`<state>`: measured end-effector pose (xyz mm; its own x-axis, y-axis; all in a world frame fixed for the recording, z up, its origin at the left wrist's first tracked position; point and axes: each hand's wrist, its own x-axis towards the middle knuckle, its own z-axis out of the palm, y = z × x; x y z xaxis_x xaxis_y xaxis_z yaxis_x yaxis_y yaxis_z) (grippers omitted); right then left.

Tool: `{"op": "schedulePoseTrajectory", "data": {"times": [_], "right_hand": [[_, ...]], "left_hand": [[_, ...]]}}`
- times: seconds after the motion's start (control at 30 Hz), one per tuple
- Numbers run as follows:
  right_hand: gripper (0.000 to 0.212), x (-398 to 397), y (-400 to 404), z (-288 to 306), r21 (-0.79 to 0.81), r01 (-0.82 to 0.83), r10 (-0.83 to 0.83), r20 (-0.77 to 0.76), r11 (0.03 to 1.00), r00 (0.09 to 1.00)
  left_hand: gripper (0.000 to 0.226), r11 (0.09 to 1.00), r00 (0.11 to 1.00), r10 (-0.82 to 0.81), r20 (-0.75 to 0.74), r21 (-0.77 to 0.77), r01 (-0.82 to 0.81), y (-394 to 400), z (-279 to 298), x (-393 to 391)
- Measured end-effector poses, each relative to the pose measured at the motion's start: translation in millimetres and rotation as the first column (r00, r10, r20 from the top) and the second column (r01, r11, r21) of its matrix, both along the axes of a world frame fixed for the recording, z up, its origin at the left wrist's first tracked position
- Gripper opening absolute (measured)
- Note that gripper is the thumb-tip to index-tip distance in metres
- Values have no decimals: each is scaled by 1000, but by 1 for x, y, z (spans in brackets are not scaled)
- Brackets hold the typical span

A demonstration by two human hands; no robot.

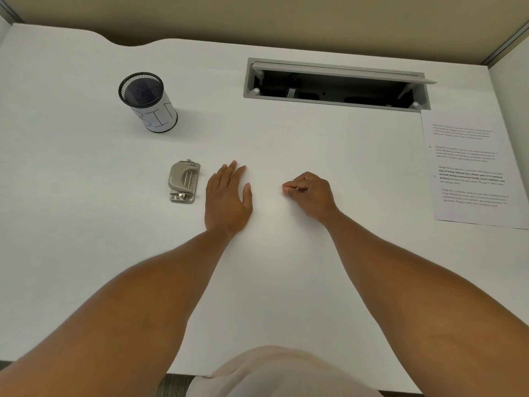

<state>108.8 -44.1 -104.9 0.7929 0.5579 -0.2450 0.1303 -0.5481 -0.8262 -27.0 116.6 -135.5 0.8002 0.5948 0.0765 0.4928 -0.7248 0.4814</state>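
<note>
We've got a white desk (286,133): mesh cup marked BIN (148,103) back left, hole punch (183,181) left of centre, printed sheet (469,167) at the right edge, open cable hatch (335,84) set in the back.

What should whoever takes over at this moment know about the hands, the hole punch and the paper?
Left hand: flat on the desk, just right of the hole punch, not touching it.
Right hand: fingers curled, nothing clearly held.
Printed sheet: far right, untouched.
Mesh cup marked BIN: back left.
Done: nothing apparent.
To do: probably fetch the sheet and punch it.
</note>
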Motion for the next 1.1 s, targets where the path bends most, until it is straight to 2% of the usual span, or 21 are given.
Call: {"op": "schedulePoseTrajectory", "data": {"times": [0.4,0.7,0.9,1.0,1.1], "right_hand": [[23,-2,-6,1,11,-73,73,26,997,997],[8,-6,0,-3,-36,-99,103,115,994,988],[18,-7,5,-5,-233,-164,220,240,959,945],[19,0,9,-5,-293,-176,240,199,940,950],[19,9,11,-4,-202,-81,103,103,976,989]], "left_hand": [[47,1000,1000,12,16,6,-12,1,-3,0],[46,1000,1000,12,14,3,-12,0,-3,0],[48,1000,1000,10,-14,-8,-10,1,-2,0],[47,1000,1000,7,-17,-2,-7,1,-2,0],[47,1000,1000,10,-18,-8,-10,1,-3,0]]}}
